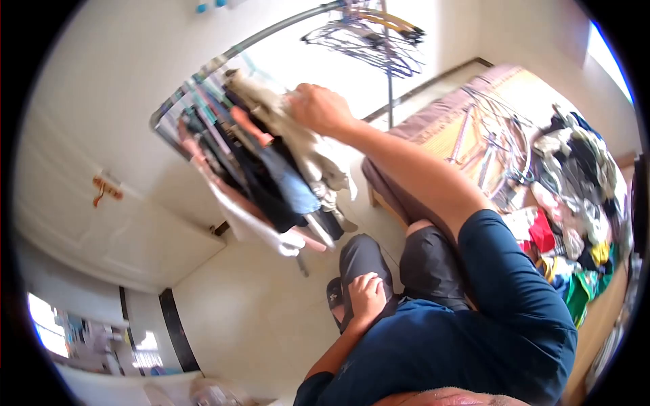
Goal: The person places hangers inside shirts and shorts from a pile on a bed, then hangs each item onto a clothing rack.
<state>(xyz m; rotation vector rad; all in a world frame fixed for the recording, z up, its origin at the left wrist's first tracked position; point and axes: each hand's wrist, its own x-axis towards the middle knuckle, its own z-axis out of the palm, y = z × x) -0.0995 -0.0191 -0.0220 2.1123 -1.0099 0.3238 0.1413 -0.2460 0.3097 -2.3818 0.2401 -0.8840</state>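
Note:
My right hand reaches out to the clothes rack, its fingers curled closed at the upper edge of a cream garment. Motion blurs that hand, and its fingertips are hidden. Beside the cream garment hang several others, among them a blue denim piece, dark clothes and a white garment. My left hand lies flat on my dark-trousered knee, holding nothing.
Bare hangers crowd the rack's far end. On the bed to the right lie loose hangers and a heap of mixed clothes. A white door stands at the left.

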